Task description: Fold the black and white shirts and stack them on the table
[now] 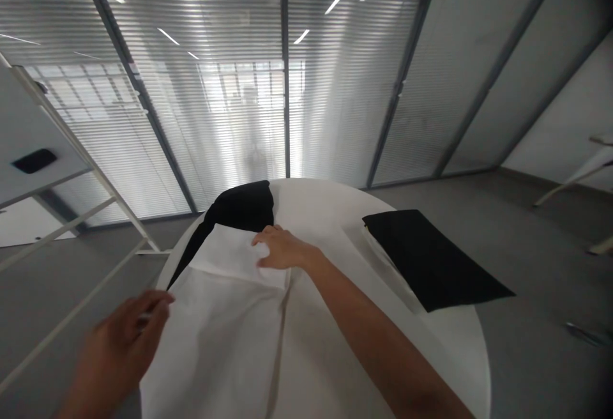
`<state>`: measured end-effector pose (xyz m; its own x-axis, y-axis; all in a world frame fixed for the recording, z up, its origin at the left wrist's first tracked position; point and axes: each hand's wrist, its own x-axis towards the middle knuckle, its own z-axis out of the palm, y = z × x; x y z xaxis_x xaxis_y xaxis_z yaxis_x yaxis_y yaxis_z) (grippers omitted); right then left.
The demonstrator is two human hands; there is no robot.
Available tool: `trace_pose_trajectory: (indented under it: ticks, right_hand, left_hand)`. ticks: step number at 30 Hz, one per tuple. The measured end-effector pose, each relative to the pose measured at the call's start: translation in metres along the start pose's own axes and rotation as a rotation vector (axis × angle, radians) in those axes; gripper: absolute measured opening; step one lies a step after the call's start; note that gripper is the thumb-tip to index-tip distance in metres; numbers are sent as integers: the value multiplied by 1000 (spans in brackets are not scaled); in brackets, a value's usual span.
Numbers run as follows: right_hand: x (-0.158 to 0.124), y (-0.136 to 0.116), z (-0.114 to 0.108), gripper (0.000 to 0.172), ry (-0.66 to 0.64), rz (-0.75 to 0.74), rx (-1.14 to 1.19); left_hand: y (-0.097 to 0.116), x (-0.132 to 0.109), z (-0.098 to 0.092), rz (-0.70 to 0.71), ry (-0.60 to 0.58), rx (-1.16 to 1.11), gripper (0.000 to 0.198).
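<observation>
A large white cloth spreads over the near part of a round white table, with its far end folded over into a flat band. On that folded band rests my right hand, its thumb and fingers apart on the fabric near the band's right end. At the cloth's left edge is my left hand, thumb and fingertips pinched together at the fabric's border. Behind the fold lies a dark cloth, partly covered by the white one.
A flat black folded piece lies on the table's right side and overhangs the edge. To the left stands a whiteboard on a white frame with a black object on it. Glass panels with blinds rise behind the table.
</observation>
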<state>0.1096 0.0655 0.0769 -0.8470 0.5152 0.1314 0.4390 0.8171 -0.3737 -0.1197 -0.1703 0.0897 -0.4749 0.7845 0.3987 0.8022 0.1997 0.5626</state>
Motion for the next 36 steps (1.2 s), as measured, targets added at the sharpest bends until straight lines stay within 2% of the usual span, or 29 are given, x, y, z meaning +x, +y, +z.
trace_pose_trajectory:
  ticks: [3, 5, 7, 9, 11, 14, 16, 17, 18, 19, 20, 22, 24, 25, 27, 29, 32, 36]
  right_hand:
    - [-3, -11, 7, 83, -201, -9, -77]
    - [-3, -12, 13, 90, -234, 4, -112]
    - [-2, -8, 17, 86, -224, 11, -94]
    - [0, 0, 16, 72, -215, 0, -29]
    - [8, 10, 11, 57, -224, -50, 85]
    - [34, 24, -7, 33, -302, -164, 262]
    - [60, 34, -29, 18, -285, -136, 297]
    - [73, 39, -42, 13, -156, 0, 286]
    - [86, 45, -55, 12, 81, 183, 263]
    - [97, 51, -67, 17, 217, 254, 242]
    - [105, 56, -77, 23, 293, 296, 228]
    - [112, 67, -86, 30, 562, 449, 122]
    - [105, 75, -79, 30, 639, 532, 9]
    - [98, 77, -70, 29, 593, 539, -33]
    - [78, 80, -46, 26, 394, 504, -71]
    - [60, 79, -21, 24, 252, 461, -109]
    - [46, 75, 6, 49, 191, 476, -224]
    - [54, 73, 17, 84, 81, 484, -246]
  left_hand:
    - [26, 62, 54, -18, -144, 250, 26]
    - [32, 90, 88, -82, -119, 341, 28]
    - [26, 102, 114, -159, 19, 357, 29]
    - [10, 101, 130, -110, 208, 333, 27]
    - [-9, 94, 137, 80, 284, 221, 20]
    - [-25, 86, 137, 412, 174, 77, 14]
    - [-24, 83, 137, 536, 91, 62, 15]
    - [-21, 83, 138, 576, 61, 70, 16]
    - [-17, 82, 140, 607, 32, 86, 16]
    - [-13, 83, 143, 625, -1, 106, 16]
    - [-9, 84, 146, 632, -42, 127, 15]
    - [-3, 87, 153, 604, -134, 170, 15]
    - [0, 90, 158, 533, -202, 210, 20]
    - [0, 92, 160, 493, -224, 228, 24]
    - [2, 94, 163, 422, -257, 261, 30]
    - [3, 95, 163, 375, -290, 287, 34]
    - [4, 94, 164, 342, -318, 322, 36]
    - [5, 93, 164, 345, -317, 339, 37]
